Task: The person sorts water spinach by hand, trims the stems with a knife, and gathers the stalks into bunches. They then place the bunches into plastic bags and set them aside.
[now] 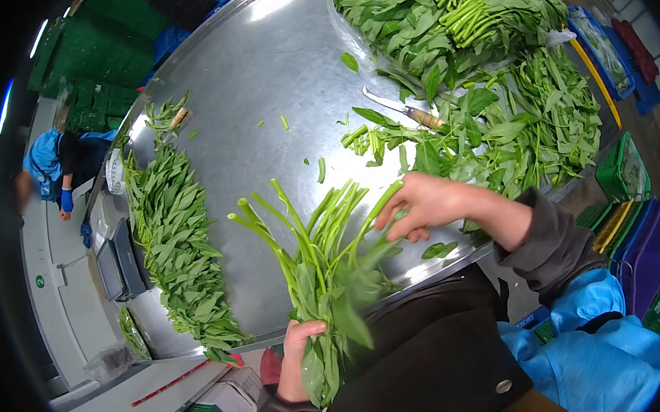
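Observation:
My left hand (302, 349) is wrapped round the leafy lower part of a bunch of green vegetables (316, 283), whose cut stems point up and away from me. At the right of the bunch, my right hand (425, 203) pinches a green stem near its top; leaves beneath it are blurred. Beyond my right hand, a knife (423, 117) with a wooden handle and curved blade lies beside loose leaves and short cut stems (367, 140). A large heap of greens (477, 12) fills the table's far right.
A long row of leafy bunches (176, 247) lies along the left of the metal table (254, 104), near a scale (118, 259). Another wooden handle (179, 118) rests at its far end. A person in blue (47, 157) is at far left. Crates (622, 170) stand at right.

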The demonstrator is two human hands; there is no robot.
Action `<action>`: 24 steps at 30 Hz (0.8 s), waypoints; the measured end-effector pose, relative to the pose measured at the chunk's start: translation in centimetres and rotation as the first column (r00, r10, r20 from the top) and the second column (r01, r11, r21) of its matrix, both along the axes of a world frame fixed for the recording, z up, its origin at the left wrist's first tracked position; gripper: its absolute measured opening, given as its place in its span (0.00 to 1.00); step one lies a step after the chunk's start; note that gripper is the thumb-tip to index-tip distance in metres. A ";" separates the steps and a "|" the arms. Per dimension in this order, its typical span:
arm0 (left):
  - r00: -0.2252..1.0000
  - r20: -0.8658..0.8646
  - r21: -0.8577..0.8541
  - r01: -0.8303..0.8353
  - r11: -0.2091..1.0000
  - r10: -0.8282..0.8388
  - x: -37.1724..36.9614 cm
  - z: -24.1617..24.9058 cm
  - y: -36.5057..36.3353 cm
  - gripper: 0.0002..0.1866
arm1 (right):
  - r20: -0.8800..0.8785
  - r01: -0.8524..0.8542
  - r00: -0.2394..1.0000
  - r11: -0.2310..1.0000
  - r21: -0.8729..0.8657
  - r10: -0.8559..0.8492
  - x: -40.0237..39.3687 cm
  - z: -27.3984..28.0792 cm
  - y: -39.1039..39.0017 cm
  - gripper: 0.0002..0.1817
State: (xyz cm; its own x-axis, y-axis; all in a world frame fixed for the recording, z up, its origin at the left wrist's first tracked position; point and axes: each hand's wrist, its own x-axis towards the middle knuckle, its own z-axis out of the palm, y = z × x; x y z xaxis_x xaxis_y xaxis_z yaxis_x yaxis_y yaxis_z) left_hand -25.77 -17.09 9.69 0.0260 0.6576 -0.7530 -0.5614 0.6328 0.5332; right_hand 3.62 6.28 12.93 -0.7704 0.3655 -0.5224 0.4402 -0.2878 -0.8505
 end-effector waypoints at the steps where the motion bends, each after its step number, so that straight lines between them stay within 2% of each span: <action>1: 1.000 0.000 0.004 -0.004 1.000 0.004 0.0 0.3 0.2 0.32 | 0.085 0.140 0.986 0.989 0.036 -0.143 1.3 0.6 0.7 0.16; 2: 0.999 0.044 0.018 0.022 1.000 -0.022 0.2 0.9 0.5 0.31 | 0.164 0.272 0.945 0.959 0.083 -0.283 2.9 0.8 1.6 0.14; 3: 0.995 0.087 0.029 0.047 0.998 -0.049 0.5 1.4 0.6 0.29 | 0.248 0.281 0.890 0.888 0.363 -0.383 4.7 0.1 3.2 0.14; 4: 0.997 0.046 0.047 0.057 0.997 -0.059 0.5 1.7 0.7 0.30 | 0.438 -0.162 0.779 0.531 0.832 -0.448 5.9 0.0 4.5 0.19; 5: 0.997 0.048 0.048 0.058 0.997 -0.061 0.5 1.9 0.7 0.30 | 0.500 -0.280 0.656 0.433 0.857 -0.566 6.8 -0.1 4.3 0.25; 7: 0.998 0.067 0.073 0.001 0.997 -0.005 0.6 2.0 1.0 0.29 | 0.113 -0.118 0.877 0.018 0.993 -0.467 5.9 -0.4 3.3 0.26; 9: 0.998 0.045 0.051 0.037 0.998 -0.039 0.4 2.1 1.0 0.29 | -0.034 0.090 0.987 0.375 0.922 -0.154 2.1 1.0 0.6 0.25; 11: 0.996 0.085 0.090 -0.022 0.996 0.014 0.9 2.4 1.5 0.29 | -0.162 0.135 0.986 0.378 0.916 0.041 -1.6 -0.8 -3.1 0.23; 12: 0.996 0.084 0.089 -0.013 0.996 0.006 0.7 2.2 1.4 0.29 | -0.163 0.139 0.986 0.378 0.916 0.033 -2.3 -1.8 -3.6 0.23; 14: 0.995 0.101 0.108 -0.005 0.994 -0.006 0.1 1.7 1.0 0.29 | -0.167 0.125 0.965 0.207 0.970 0.204 -3.3 -3.1 -3.9 0.19; 15: 0.995 0.100 0.110 -0.009 0.994 -0.002 0.0 1.7 0.9 0.29 | -0.168 0.125 0.964 0.206 0.971 0.208 -3.2 -3.3 -3.8 0.19; 17: 0.995 0.091 0.104 0.016 0.994 -0.026 0.1 1.8 0.7 0.29 | -0.445 0.388 0.895 0.416 0.822 0.045 -2.7 -3.2 -3.3 0.10; 18: 0.996 0.090 0.104 0.013 0.995 -0.022 0.1 1.8 0.6 0.29 | -0.446 0.387 0.894 0.418 0.822 0.048 -2.7 -3.5 -2.9 0.10; 20: 0.997 0.063 0.067 0.031 0.997 -0.036 0.2 1.8 0.5 0.30 | -0.536 0.581 0.811 0.431 0.690 -0.235 -2.6 -4.8 -2.0 0.09; 22: 0.999 0.050 0.074 -0.026 0.997 0.022 1.2 3.2 1.2 0.30 | -0.572 0.793 0.600 0.512 0.330 -0.559 -1.8 -8.6 -0.7 0.08; 23: 0.996 0.034 0.080 -0.082 0.993 0.080 1.4 3.7 1.3 0.30 | -0.295 0.836 0.517 0.548 -0.030 -0.804 -0.3 -7.4 0.7 0.09; 24: 0.996 0.033 0.081 -0.089 0.993 0.087 1.0 3.5 1.1 0.30 | -0.235 0.857 0.343 0.406 -0.319 -0.909 -0.4 -6.4 1.9 0.14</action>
State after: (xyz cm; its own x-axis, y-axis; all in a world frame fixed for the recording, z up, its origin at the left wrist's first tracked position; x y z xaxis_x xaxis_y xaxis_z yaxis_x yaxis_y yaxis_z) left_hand -24.72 -16.00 13.23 -0.0133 0.7177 -0.6963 -0.6292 0.5352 0.5636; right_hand 3.25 8.17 6.56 -0.1525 0.8967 -0.4156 -0.4229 -0.4392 -0.7926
